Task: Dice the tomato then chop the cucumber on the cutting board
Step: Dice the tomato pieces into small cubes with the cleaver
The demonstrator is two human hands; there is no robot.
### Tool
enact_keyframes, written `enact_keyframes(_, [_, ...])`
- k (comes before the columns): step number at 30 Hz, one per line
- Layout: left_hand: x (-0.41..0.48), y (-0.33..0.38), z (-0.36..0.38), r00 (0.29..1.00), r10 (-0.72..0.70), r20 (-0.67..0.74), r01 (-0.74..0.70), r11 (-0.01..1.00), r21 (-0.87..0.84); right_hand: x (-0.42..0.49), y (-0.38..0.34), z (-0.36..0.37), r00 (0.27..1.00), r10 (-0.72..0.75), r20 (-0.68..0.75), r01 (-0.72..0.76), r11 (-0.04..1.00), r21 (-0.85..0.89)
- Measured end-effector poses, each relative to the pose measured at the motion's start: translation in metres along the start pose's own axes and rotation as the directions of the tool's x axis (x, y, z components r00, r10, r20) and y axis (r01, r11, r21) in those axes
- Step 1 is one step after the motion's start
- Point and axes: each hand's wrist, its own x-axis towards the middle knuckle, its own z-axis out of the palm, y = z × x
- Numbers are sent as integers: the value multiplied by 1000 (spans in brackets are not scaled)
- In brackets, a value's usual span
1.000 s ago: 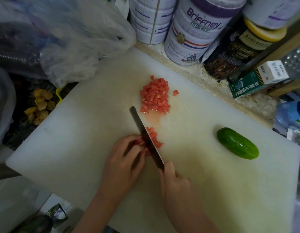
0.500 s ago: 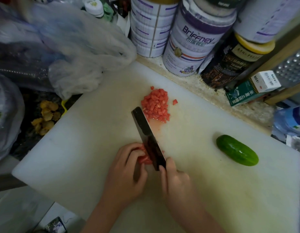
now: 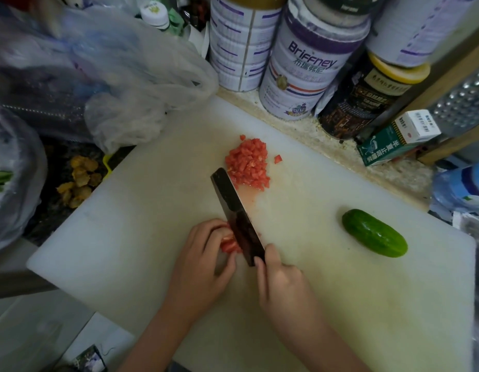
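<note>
Open cutting board (image 3: 340, 304) between knife (image 3: 233, 208) and cucumber (image 3: 374, 233), also at left; tins (image 3: 300, 68) and plastic bag (image 3: 131, 84) along the far edge

There is 1 cucumber (image 3: 374, 233), 1 knife (image 3: 227, 194), 1 cutting board (image 3: 152, 216)

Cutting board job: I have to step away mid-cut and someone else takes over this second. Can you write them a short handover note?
Left hand: curled fingers hold the remaining tomato piece down, right beside the blade.
Right hand: grips the knife, blade angled across that piece.
Diced tomato pile: far middle of the cutting board, with one stray cube beside it.
Cucumber: whole, on the board's right side, apart from the knife.
Done: most of the tomato is diced.
Left: dice the remaining piece, then chop the cucumber.
</note>
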Motion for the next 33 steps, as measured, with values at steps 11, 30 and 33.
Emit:
enact_keyframes(11, [0, 0, 2, 1000, -8, -10, 8, 1000, 19, -2, 5, 0, 1000, -12, -2, 11, 1000, -9])
enact_keyframes(30, [-1, 2, 3, 1000, 5, -24, -4, 998, 67, -7, 16, -11, 994, -108, 4, 107, 992, 74])
enact_keyframes(33, [0, 2, 3, 999, 5, -36, -3, 998, 58, -4, 12, -12, 995, -99, -7, 99, 992, 75])
